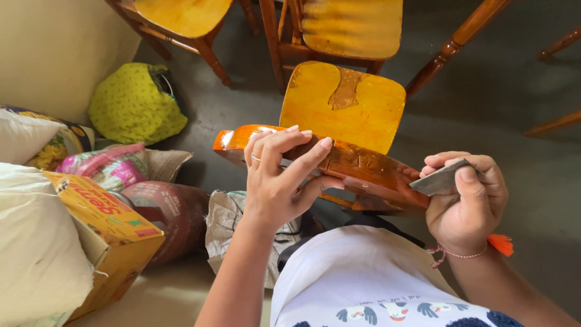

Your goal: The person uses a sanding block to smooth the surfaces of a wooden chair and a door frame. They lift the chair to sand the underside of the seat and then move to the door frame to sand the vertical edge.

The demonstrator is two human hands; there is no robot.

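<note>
A small wooden chair with an orange-yellow seat (342, 103) stands in front of me, its glossy orange curved top rail (357, 166) nearest to me. My left hand (281, 178) grips the rail near its left end, fingers wrapped over the top. My right hand (466, 200) pinches a thin grey flat piece (440, 179), like a folded sheet of abrasive paper, with its edge touching the rail's right end. A red thread with an orange tassel is tied round my right wrist.
More wooden chairs (345, 27) stand behind on the grey floor. At left lie a yellow cardboard box (109, 233), white sacks (30, 266), a green-yellow cloth bundle (133, 103), a pink bag (112, 163) and a dark red drum (172, 212).
</note>
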